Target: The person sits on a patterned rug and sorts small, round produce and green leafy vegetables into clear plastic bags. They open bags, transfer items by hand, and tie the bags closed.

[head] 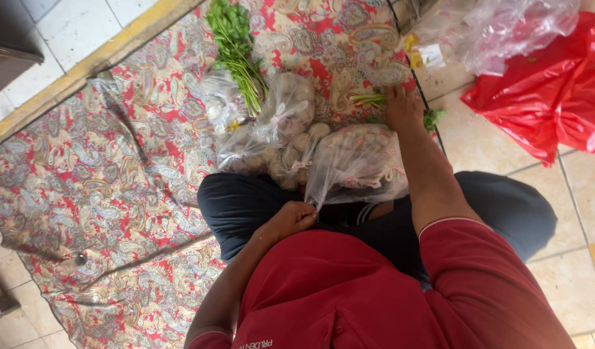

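Note:
I sit cross-legged on a red paisley cloth (116,168). My left hand (291,218) grips the twisted neck of a clear plastic bag (359,165), which holds pale round tubers and lies against my knee. My right hand (402,106) reaches forward past that bag. Its fingers are curled down over a small bunch of green stalks (368,99), and leafy ends (433,117) show beside the wrist. Two more clear bags of pale tubers (278,123) lie just beyond the held bag.
A long bunch of leafy greens (236,45) lies on the cloth behind the bags. A red plastic bag (556,90) and a crumpled clear bag (504,29) sit on the tiled floor at the right. A yellow-edged step (84,64) runs along the cloth's far left.

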